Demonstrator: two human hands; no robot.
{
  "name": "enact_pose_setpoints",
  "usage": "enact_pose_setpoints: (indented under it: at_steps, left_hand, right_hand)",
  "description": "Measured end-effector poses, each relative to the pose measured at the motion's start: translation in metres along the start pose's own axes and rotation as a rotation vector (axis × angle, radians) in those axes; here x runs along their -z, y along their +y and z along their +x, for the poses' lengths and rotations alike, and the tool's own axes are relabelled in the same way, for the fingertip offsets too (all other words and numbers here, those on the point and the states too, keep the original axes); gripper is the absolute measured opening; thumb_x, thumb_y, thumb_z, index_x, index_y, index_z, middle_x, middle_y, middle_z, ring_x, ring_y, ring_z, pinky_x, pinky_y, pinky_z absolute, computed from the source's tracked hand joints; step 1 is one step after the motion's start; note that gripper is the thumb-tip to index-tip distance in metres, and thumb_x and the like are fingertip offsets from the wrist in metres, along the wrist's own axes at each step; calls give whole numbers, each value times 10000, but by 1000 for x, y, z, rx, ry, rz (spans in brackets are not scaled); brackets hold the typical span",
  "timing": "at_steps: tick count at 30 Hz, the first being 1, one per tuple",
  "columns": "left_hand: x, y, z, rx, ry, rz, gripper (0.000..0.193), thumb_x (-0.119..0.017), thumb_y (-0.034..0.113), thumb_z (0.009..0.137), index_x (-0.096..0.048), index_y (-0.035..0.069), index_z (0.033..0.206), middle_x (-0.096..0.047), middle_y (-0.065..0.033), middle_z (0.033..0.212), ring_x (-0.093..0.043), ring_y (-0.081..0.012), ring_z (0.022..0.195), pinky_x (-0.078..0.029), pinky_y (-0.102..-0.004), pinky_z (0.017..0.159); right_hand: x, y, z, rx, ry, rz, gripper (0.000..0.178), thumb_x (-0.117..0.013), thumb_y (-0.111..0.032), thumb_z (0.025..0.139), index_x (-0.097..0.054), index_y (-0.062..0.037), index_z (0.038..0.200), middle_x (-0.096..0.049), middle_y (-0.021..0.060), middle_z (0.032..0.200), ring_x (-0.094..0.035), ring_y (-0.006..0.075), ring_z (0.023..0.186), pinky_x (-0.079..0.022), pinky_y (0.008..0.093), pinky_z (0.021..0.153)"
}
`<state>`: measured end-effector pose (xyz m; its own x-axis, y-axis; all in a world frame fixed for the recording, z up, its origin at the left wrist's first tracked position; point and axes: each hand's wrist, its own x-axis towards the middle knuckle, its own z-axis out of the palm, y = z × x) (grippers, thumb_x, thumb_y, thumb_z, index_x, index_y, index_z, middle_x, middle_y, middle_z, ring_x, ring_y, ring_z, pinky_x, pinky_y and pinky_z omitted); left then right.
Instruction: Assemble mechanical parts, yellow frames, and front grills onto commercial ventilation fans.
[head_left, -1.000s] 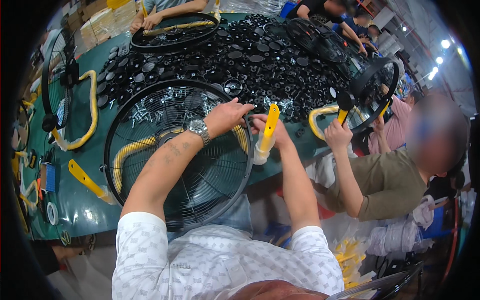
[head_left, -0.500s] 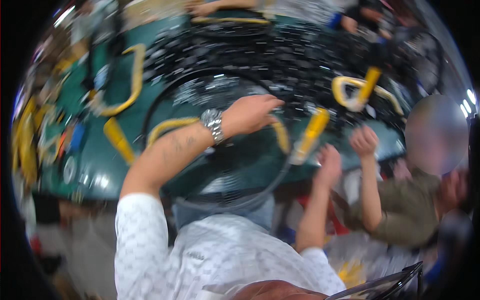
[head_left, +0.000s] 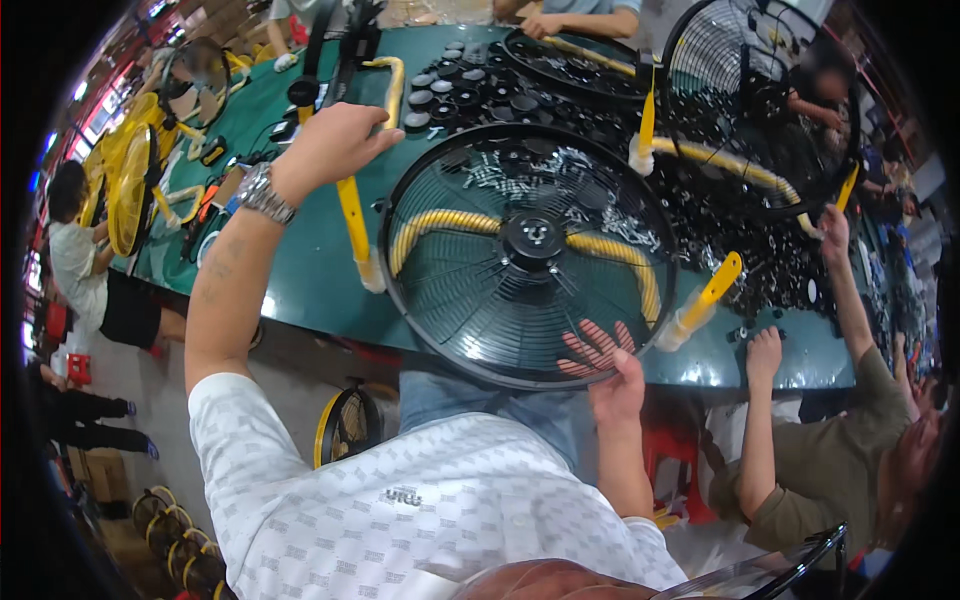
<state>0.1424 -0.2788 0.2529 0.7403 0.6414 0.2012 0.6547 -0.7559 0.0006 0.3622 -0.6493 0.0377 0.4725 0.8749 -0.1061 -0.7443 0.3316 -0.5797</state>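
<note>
In the head view, a black round wire fan guard (head_left: 532, 240) lies hub upward, near rim overhanging the glossy green table (head_left: 315, 280); beneath, a ribbed yellow tube (head_left: 612, 250) runs left to right. The right hand (head_left: 616, 380) holds that rim, fingers spread under the wires. The left hand (head_left: 333, 152) is by a yellow flat bar (head_left: 353, 220); its grip I cannot tell. Bare tabletop opens leftward.

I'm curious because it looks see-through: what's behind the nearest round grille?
Through the round grille show yellow tubing, silver hardware, green tabletop and fingers of the right hand. Whatever lies behind the black hub is hidden.
</note>
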Motion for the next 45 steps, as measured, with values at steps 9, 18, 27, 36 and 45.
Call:
enact_pose_setpoints:
  at_steps: [9, 18, 27, 36, 45]
  left_hand:
    - [-12, -33, 13, 16, -349, 72, 528, -598, 432, 903, -688, -84, 967, -686, -272, 914, -670, -399, 883, -524, -467, 814]
    - [14, -26, 23, 67, -177, -213, 604, -617, 283, 834, -558, -99, 1298, -635, -301, 1191, -616, -379, 1148, -479, -398, 995]
    - [20, -4, -9, 250, -276, -451, 607, -636, 227, 802, -545, -76, 1320, -625, -258, 1259, -607, -330, 1171, -484, -369, 983]
    - [22, -3, -10, 262, -401, -355, 355, -609, 266, 817, -648, -35, 1000, -648, -146, 890, -615, -223, 829, -474, -365, 729]
    - [17, -1, -4, 290, -393, -319, 360, -597, 292, 839, -659, -25, 998, -677, -146, 913, -642, -237, 849, -500, -379, 748]
  right_hand:
    - [-51, -24, 2, 135, -128, -157, 642, -593, -214, 870, -356, -111, 1458, -469, 286, 1397, -526, 494, 1246, -591, 602, 851]
    - [-81, -64, 4, 249, -186, -215, 704, -585, -294, 895, -308, -76, 1504, -413, 321, 1444, -494, 519, 1263, -579, 613, 862]
    - [-77, -87, -25, 215, -213, -302, 730, -588, -355, 895, -336, -27, 1496, -333, 340, 1497, -392, 552, 1341, -538, 646, 912]
    - [-74, -88, -25, 189, -250, -313, 695, -566, -355, 912, -354, -15, 1480, -337, 340, 1498, -384, 552, 1348, -533, 639, 927]
    - [-81, -82, -26, 190, -230, -280, 654, -557, -344, 919, -393, -21, 1463, -366, 334, 1482, -398, 534, 1348, -537, 620, 930]
